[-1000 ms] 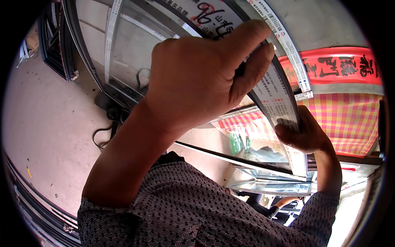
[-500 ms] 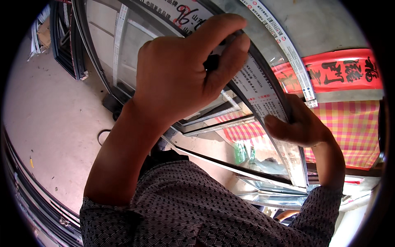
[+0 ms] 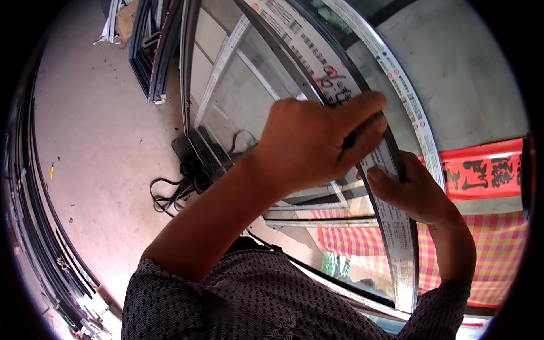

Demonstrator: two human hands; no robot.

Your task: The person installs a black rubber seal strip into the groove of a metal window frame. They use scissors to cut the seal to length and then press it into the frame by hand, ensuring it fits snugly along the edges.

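Note:
A window frame (image 3: 401,255) with white printed film on its face and dark edges rises in front of me, slanting from the upper middle to the lower right. My left hand (image 3: 309,144) is closed at the frame's upper part, thumb and forefinger curled together near its dark edge. Something black shows in the gap between those fingers, too little of it to name. Lower down, my right hand (image 3: 422,192) grips the same frame, its thumb on the filmed face and its fingers hidden behind the outer edge.
Glazed frames stand behind. Black cord (image 3: 164,195) lies on the floor beside a dark object (image 3: 195,150). Dark profiles (image 3: 34,226) lie at left; more dark frames (image 3: 153,56) lean at upper left. A red banner (image 3: 481,170) and checked cloth (image 3: 498,255) hang at right.
My view has turned, so the floor and frames sit differently. My left hand has come down along the frame, nearer to my right hand, which keeps its grip.

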